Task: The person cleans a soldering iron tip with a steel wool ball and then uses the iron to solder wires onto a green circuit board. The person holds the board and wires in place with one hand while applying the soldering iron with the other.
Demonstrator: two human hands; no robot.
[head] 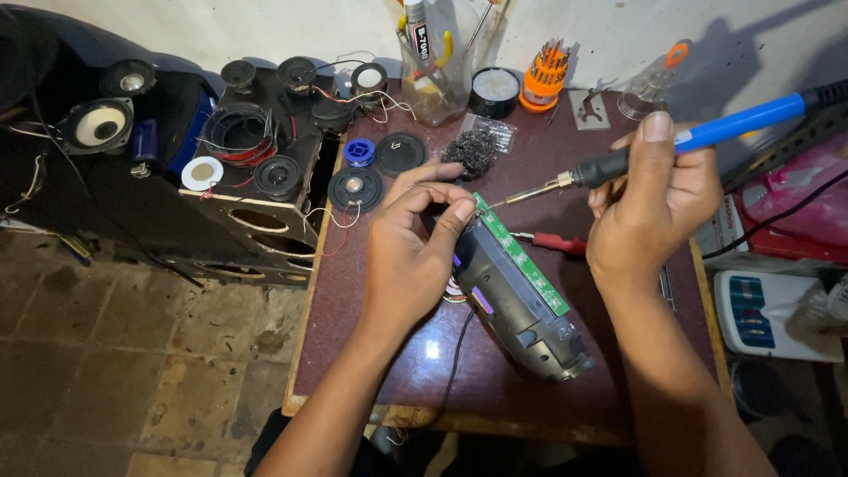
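My left hand (408, 247) grips the upper end of an opened black device housing (521, 309) that lies tilted on the dark red table (371, 336). A long green circuit board (521, 256) sits along its top edge. My right hand (654, 199) holds a soldering iron (698, 137) with a blue and black handle. Its metal tip points left and nearly touches the top end of the green board, next to my left fingertips. A thin black wire runs from under the housing toward the table's front edge.
A red-handled tool (552, 241) lies behind the housing. A wire-wool tip cleaner (471, 150), round speaker parts (356, 188), a clear jar of tools (435, 75) and an orange screwdriver set (543, 78) stand at the back. Open speaker boxes (256, 177) sit left; a white box (768, 314) right.
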